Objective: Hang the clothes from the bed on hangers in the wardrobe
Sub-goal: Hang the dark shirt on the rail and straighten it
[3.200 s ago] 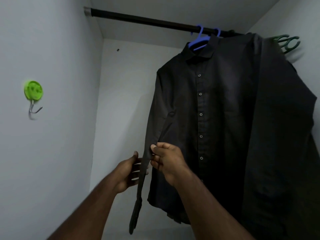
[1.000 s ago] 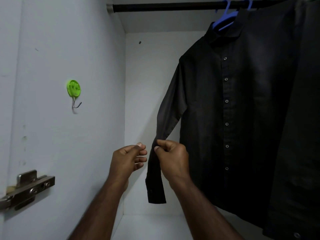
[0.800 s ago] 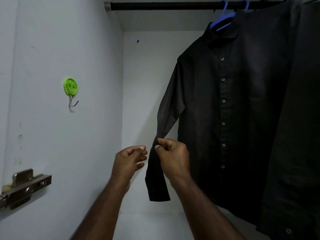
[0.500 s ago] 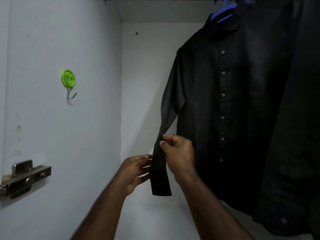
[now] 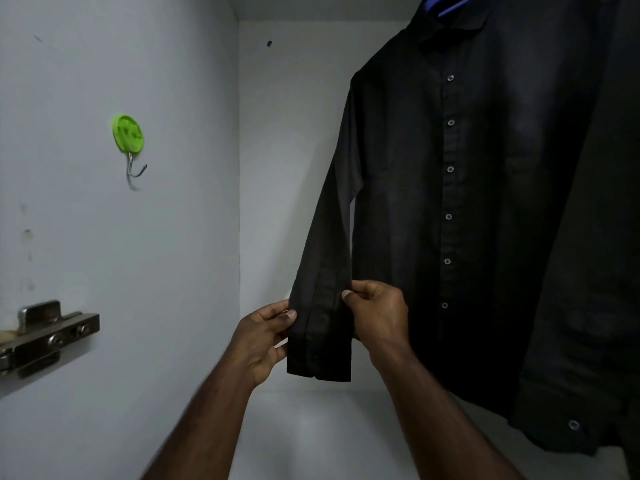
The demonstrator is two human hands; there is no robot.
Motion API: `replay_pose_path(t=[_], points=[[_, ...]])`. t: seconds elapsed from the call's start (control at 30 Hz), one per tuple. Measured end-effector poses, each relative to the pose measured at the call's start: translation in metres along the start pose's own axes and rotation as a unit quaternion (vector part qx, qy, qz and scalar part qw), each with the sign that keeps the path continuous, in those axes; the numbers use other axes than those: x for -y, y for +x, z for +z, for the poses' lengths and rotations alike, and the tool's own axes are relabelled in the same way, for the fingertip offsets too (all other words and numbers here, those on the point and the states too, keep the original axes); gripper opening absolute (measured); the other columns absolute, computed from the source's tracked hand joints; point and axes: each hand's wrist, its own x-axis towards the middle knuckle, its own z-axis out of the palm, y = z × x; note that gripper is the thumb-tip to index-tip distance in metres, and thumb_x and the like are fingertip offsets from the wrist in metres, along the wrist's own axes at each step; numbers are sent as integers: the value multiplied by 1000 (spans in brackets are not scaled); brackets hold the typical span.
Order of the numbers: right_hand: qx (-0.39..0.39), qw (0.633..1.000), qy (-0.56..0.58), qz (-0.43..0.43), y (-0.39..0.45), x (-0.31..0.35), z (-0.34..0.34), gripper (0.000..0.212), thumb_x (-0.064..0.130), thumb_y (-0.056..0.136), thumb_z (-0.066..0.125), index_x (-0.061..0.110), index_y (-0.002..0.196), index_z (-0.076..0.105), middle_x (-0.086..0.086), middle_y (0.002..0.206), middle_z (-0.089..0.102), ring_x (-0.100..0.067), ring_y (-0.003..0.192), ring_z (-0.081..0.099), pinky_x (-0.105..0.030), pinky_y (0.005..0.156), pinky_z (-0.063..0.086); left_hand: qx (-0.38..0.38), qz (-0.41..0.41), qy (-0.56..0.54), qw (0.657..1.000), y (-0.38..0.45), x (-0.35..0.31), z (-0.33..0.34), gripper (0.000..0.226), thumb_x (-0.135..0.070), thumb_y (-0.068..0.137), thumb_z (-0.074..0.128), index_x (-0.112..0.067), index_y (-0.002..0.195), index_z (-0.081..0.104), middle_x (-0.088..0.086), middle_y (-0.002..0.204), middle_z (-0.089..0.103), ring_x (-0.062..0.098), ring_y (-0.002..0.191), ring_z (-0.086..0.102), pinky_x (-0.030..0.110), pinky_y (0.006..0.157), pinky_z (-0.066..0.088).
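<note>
Now | left hand, right hand pinch shirt sleeve | hanger cropped by top edge

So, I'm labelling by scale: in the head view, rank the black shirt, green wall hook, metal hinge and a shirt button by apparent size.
1. black shirt
2. metal hinge, though nearness may enlarge it
3. green wall hook
4. shirt button

Black button-front shirt hanging on a blue hanger inside the wardrobe, front outward, one sleeve drawn flat.
</note>
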Motion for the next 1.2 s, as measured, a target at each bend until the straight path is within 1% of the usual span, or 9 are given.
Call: replay_pose_path(t=[0.23,0.43,0.6,0.67,0.8,0.93,1.03,1.1,1.2], points=[[21,999,13,36,-1,-15,-3,11,19,91,71,21,100,77,7,88,77,-12,85,73,-41,81,62,2,-2,-3,1000,1,5,-2,26,0,91,65,-8,115,71,13,113,74,30,103,71,46,81,59],[-27,993,16,-112,7,4,-12,13,19,90,72,23,101,77,14,90,76,-1,88,71,-26,81,57,93,91,-43,991,-3,-15,7,32,-8,85,65,-9,117,69,11,111,75,23,96,71,39,78,60],[-11,999,-50,-9,8,-29,-20,9,24,89,72,24,95,78,11,79,76,-9,77,74,-41,74,63,42,15,47,998,2,21,10,20,-2,92,64,-7,109,73,16,109,75,25,88,73,40,76,59],[-15,998,-55,-13,7,-37,-23,9,23,88,73,23,95,78,11,79,76,-7,78,73,-40,76,62,45,6,39,998,5,28,8,21,-2,92,64,-6,111,72,15,108,75,24,88,74,37,72,58],[-9,998,-52,-22,7,-35,-27,11,23,91,71,25,101,77,13,85,76,-5,82,73,-37,76,63,46,0,44,998,11,34,15,23,-3,93,64,-8,114,72,14,108,75,27,93,73,41,76,57],[1,994,-93,-61,-2,-28,-25,13,25,93,68,27,103,76,16,90,74,1,87,70,-26,82,60,3,17,74,997,17,37,20,25,-4,93,66,-17,115,68,8,107,75,26,99,72,40,81,59],[19,985,-145,-89,-9,-18,-14,18,28,96,65,27,112,73,19,97,71,4,88,66,-15,82,56,-15,51,123,991,19,36,25,21,-20,91,72,-22,112,69,4,114,72,22,106,69,44,93,56],[39,980,-167,-103,-12,-11,-2,21,28,98,62,28,117,71,16,105,72,4,89,65,-12,84,53,18,71,145,987,14,28,32,26,-37,91,65,-24,113,71,0,113,74,21,107,70,44,96,55],[103,981,-123,-105,-11,-6,13,21,27,99,61,28,116,72,15,106,73,1,93,68,-22,89,57,91,59,118,987,7,18,34,38,-46,97,52,-21,118,70,4,112,75,23,106,71,46,97,55]])
